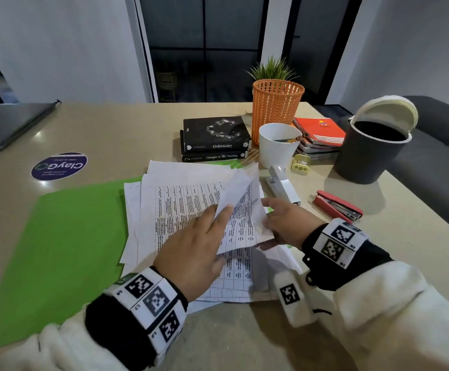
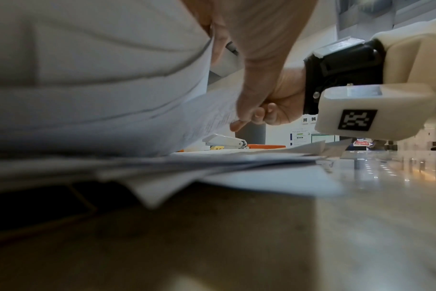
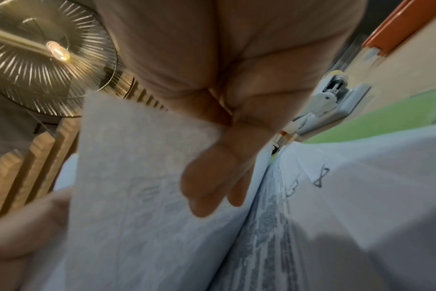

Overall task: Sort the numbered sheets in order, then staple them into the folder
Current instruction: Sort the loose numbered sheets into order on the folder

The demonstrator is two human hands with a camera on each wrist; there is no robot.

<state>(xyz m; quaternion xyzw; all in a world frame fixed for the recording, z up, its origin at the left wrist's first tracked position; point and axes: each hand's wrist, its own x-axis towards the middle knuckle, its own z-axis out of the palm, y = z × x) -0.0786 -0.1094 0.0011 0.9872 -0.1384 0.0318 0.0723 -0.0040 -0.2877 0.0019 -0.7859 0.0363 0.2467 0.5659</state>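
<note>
An open green folder [image 1: 65,236] lies on the table with a loose stack of printed sheets [image 1: 175,210] on its right half. My left hand [image 1: 212,226] rests on the stack and holds a lifted sheet [image 1: 240,199] at its left edge; the thumb is hidden under it. My right hand [image 1: 276,220] pinches the same raised sheets at their right edge. In the right wrist view my right fingers [image 3: 212,183] press on the raised sheet [image 3: 137,157], and a handwritten 8 [image 3: 320,177] shows on a page below. A white stapler [image 1: 282,183] and a red stapler [image 1: 337,206] lie to the right.
Behind the sheets are two black books [image 1: 215,135], a white cup [image 1: 278,143], an orange basket [image 1: 276,108], spiral notebooks [image 1: 319,132] and a yellow sharpener [image 1: 301,163]. A dark bin [image 1: 370,148] stands at the right edge, a laptop [image 1: 6,124] far left.
</note>
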